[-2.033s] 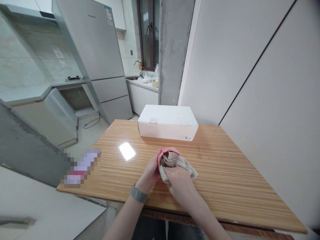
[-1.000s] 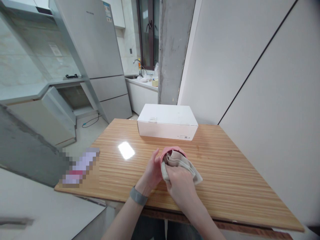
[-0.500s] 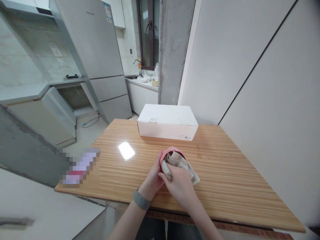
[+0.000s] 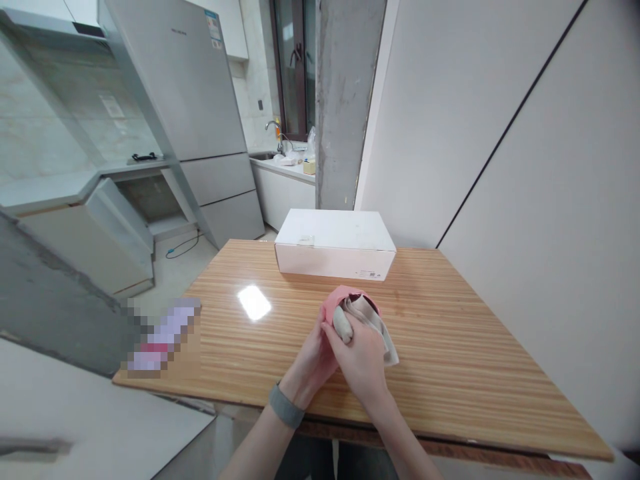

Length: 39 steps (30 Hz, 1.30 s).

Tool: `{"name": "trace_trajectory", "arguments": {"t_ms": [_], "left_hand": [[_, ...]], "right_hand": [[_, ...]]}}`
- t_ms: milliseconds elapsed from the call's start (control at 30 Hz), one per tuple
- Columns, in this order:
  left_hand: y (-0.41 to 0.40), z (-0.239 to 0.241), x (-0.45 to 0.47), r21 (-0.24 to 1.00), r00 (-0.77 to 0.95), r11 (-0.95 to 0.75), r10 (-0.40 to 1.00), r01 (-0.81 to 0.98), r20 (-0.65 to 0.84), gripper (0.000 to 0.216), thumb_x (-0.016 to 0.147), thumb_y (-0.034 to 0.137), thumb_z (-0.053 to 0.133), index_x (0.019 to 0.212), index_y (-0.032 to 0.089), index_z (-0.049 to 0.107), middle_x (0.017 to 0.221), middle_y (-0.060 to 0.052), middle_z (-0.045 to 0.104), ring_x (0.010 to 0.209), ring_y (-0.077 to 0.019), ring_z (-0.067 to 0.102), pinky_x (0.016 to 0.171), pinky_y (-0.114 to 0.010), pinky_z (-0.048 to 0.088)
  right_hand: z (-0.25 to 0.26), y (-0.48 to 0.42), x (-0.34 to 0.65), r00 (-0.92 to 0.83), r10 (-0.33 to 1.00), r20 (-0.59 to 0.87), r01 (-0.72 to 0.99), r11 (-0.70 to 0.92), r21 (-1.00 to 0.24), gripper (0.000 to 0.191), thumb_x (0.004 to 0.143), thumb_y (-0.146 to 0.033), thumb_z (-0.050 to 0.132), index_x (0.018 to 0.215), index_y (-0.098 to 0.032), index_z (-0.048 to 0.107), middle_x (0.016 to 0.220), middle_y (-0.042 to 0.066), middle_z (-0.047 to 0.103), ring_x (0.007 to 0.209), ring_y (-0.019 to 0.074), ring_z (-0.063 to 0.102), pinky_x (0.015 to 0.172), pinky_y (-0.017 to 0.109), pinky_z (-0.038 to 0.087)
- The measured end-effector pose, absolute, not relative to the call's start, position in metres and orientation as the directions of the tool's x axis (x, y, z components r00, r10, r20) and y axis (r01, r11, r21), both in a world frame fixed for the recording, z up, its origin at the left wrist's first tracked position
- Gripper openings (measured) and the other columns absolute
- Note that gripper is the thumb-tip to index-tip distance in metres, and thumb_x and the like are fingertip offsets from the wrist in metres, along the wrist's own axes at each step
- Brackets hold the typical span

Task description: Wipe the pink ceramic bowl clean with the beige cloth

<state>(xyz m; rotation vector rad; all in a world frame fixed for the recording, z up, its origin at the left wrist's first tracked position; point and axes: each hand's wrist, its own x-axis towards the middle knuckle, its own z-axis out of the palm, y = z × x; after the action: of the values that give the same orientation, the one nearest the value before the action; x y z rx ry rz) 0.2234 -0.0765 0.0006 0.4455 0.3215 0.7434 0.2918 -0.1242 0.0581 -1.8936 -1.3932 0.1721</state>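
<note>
Just above the near middle of the table, a pink bowl-like vessel (image 4: pixel 340 295) is tilted with its mouth toward me. My left hand (image 4: pixel 316 353) wraps around its left side; most of those fingers are hidden behind it. A beige cloth (image 4: pixel 387 337) is bunched in the vessel's mouth, and one corner hangs out on the right. My right hand (image 4: pixel 361 357) is closed on this cloth and presses it inside the rim. A rolled, pale fold of the cloth shows beside the right thumb. The right fingertips are hidden inside the vessel.
A closed white box (image 4: pixel 335 260) lies on the wooden table (image 4: pixel 450 360) beyond my hands. At the table's left edge is a blurred purple patch (image 4: pixel 167 333). A wall borders the right side; a fridge (image 4: pixel 195 100) and sink counter stand behind.
The pink vessel has shifted slightly up and right and is turned a little in my left hand. My right hand has moved along the rim with the cloth.
</note>
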Motion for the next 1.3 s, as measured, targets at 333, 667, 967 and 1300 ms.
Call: {"name": "trace_trajectory", "arguments": {"t_ms": [333,667,967,1300], "left_hand": [[-0.048,0.005,0.206,0.568,0.747,0.7,0.631,-0.433,-0.208,0.063,0.087,0.06,0.047,0.104,0.005,0.071,0.098,-0.017,0.075,0.107,-0.0312,0.065,0.105,-0.041,0.039],[-0.049,-0.005,0.216,0.545,0.706,0.663,0.687,-0.512,-0.173,0.052,0.09,0.052,0.051,0.108,0.007,0.07,0.102,-0.013,0.075,0.11,-0.0271,0.065,0.11,-0.038,0.037],[-0.062,-0.001,0.221,0.47,0.714,0.685,0.684,-0.557,-0.151,0.062,0.093,0.056,0.041,0.116,0.003,0.066,0.11,-0.017,0.071,0.122,-0.0284,0.057,0.115,-0.039,0.029],[-0.072,0.012,0.223,0.465,0.73,0.638,0.682,-0.613,0.027,0.059,0.095,0.056,0.036,0.127,0.013,0.06,0.127,-0.012,0.064,0.132,-0.0249,0.047,0.117,-0.036,0.026]], "right_hand": [[0.053,-0.133,0.305,-0.048,0.966,0.254,0.923,0.14,-0.359,0.01,0.08,-0.018,0.058,0.072,-0.021,0.065,0.074,0.003,0.073,0.069,0.0191,0.064,0.06,0.03,0.029],[0.053,-0.131,0.3,-0.049,0.983,0.177,0.892,0.122,-0.435,0.009,0.086,-0.028,0.06,0.086,-0.022,0.067,0.087,0.004,0.075,0.078,0.0224,0.067,0.064,0.03,0.034],[0.051,-0.128,0.296,0.133,0.981,0.138,0.797,-0.023,-0.604,0.01,0.083,-0.025,0.065,0.091,-0.021,0.068,0.091,0.007,0.074,0.086,0.0256,0.067,0.072,0.032,0.041],[0.048,-0.121,0.293,0.236,0.922,0.307,0.806,-0.01,-0.591,0.009,0.083,-0.024,0.061,0.09,-0.021,0.066,0.086,0.007,0.074,0.081,0.0267,0.066,0.069,0.033,0.04]]}}
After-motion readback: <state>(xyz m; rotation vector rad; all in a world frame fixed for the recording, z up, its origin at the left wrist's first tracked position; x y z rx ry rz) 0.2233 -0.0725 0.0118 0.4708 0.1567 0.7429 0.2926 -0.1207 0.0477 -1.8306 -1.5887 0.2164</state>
